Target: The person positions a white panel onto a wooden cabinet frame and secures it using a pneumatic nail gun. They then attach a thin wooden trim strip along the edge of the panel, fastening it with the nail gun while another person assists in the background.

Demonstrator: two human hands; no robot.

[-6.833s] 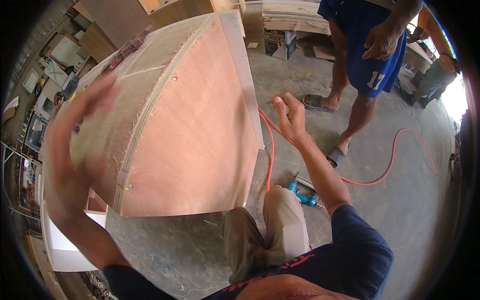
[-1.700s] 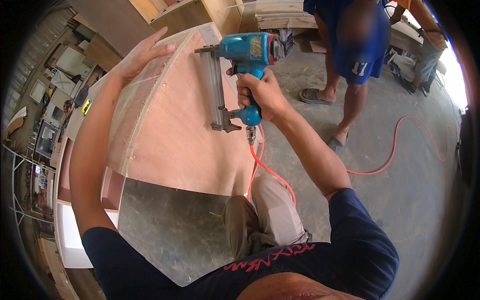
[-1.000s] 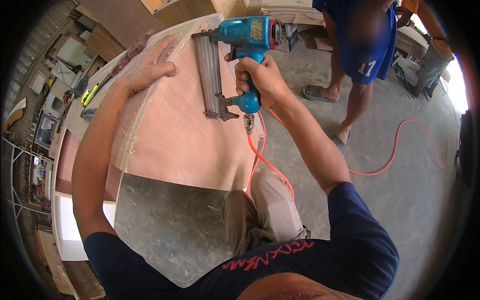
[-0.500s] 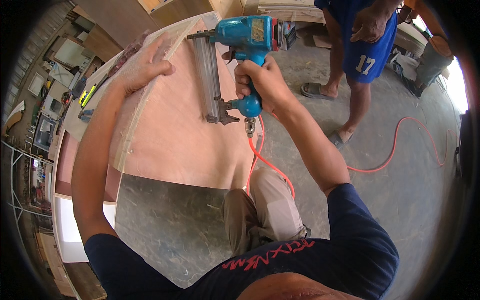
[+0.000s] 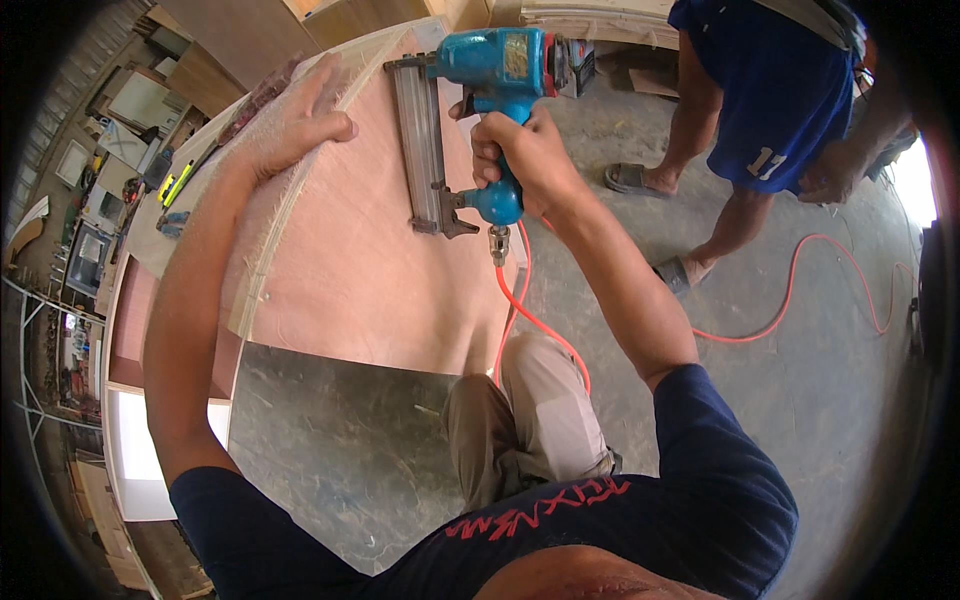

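Note:
My right hand (image 5: pixel 528 160) is wrapped round the grip of a blue pneumatic nail gun (image 5: pixel 490 58). The gun's nose points left, close to the edge of a plywood panel (image 5: pixel 350 270), and its long magazine hangs toward me. Whether the nose touches the wood I cannot tell. An orange air hose (image 5: pixel 540 325) runs from the fitting under the grip. My left hand (image 5: pixel 290 135) lies on the panel's dusty left edge, fingers stretched out and thumb reaching over onto the pinkish face.
A person in blue shorts (image 5: pixel 775 110) stands at the right. A yellow-and-black tool (image 5: pixel 178 185) lies left of my forearm. Below it is an open wooden compartment (image 5: pixel 130 320). A cluttered bench area (image 5: pixel 90 250) lines the far left; stacked boards (image 5: pixel 600 28) are at the back.
The nail gun and my right hand have shifted slightly away from me and to the right. The other person has moved right, leaning with a lowered hand. My left hand stays on the edge.

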